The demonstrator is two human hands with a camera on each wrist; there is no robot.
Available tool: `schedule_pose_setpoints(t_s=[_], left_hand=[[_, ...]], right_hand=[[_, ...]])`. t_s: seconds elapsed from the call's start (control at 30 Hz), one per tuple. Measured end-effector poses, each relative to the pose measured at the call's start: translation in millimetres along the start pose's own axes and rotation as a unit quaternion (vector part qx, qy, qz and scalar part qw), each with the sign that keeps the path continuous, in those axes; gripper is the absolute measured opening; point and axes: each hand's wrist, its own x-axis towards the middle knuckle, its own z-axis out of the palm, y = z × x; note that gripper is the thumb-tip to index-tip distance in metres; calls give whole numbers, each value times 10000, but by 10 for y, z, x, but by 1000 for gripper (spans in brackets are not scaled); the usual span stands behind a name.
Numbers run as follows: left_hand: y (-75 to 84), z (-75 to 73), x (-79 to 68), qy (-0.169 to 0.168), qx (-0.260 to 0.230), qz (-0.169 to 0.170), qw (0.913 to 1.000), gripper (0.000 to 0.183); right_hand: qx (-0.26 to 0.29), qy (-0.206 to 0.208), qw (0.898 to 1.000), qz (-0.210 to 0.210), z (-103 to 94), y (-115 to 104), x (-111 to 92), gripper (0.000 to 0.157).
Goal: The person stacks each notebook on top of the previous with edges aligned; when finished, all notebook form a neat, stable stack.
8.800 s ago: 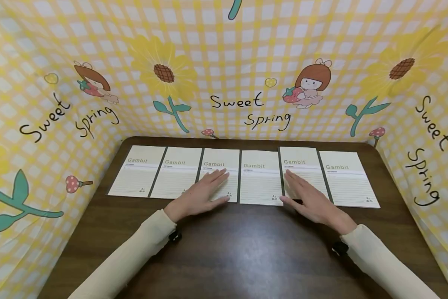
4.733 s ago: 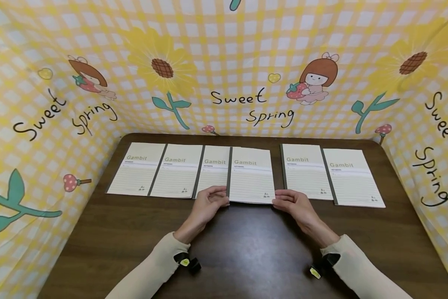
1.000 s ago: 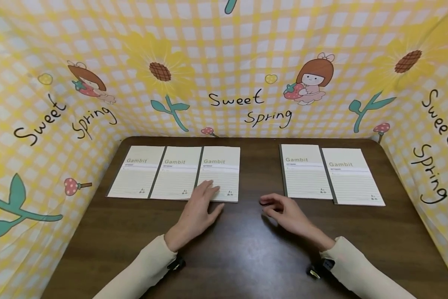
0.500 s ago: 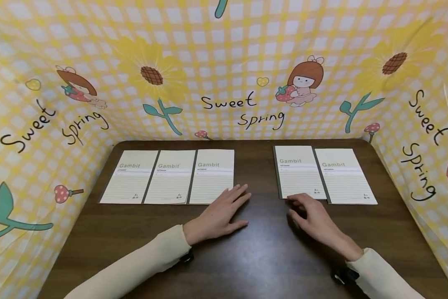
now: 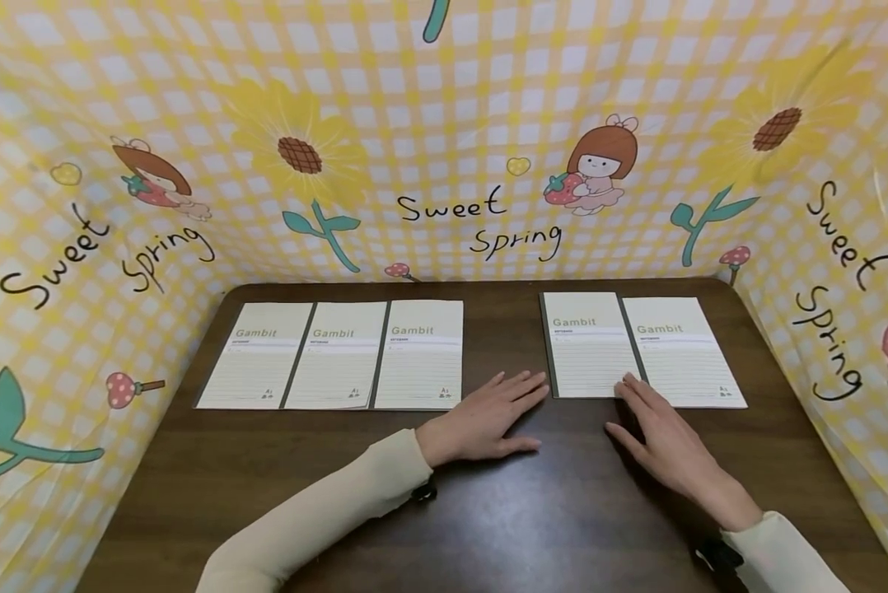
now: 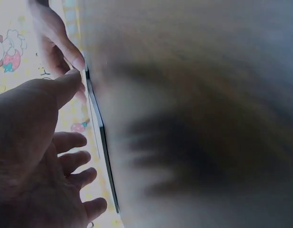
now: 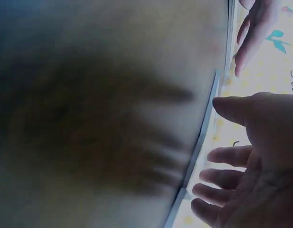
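Observation:
Cream "Gambit" notebooks with dark spines lie flat along the table's far side. Three stand edge to edge on the left, the nearest to the gap being a left-group notebook [image 5: 422, 362]. Across the gap lie two more, an inner notebook [image 5: 581, 354] and an outer notebook [image 5: 677, 362]. My left hand [image 5: 484, 420] spreads its fingers over the gap, fingertips by the inner notebook's lower left corner. My right hand [image 5: 670, 449] has extended fingers at the near edges where the right two notebooks meet. Both hands hold nothing; the wrist views show the fingers spread above the tabletop.
The dark brown wooden table [image 5: 325, 502] has rounded far corners. A yellow checked cloth [image 5: 459, 99] with flowers and "Sweet Spring" lettering walls it in at the back and both sides. Black wrist cameras sit at the cuffs.
Earlier a middle notebook was held in both hands and overlapped the left group's right-hand notebook; then its place in the row shows bare table. Since then both hands have moved right.

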Motion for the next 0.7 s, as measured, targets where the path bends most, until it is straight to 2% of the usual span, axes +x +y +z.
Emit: schedule_pose_setpoints(t_s=[0.2, 0.37, 0.7], left_hand=[[126, 43, 200, -255, 203, 117, 9994, 81], [186, 55, 276, -410, 253, 123, 9988, 80], [225, 66, 348, -324, 282, -120, 9990, 75]], right_hand=[[-18, -300, 9994, 149, 32, 74, -59, 71], [55, -438, 9989, 175, 39, 74, -64, 72], [-2, -385, 9992, 116, 52, 65, -75, 72]])
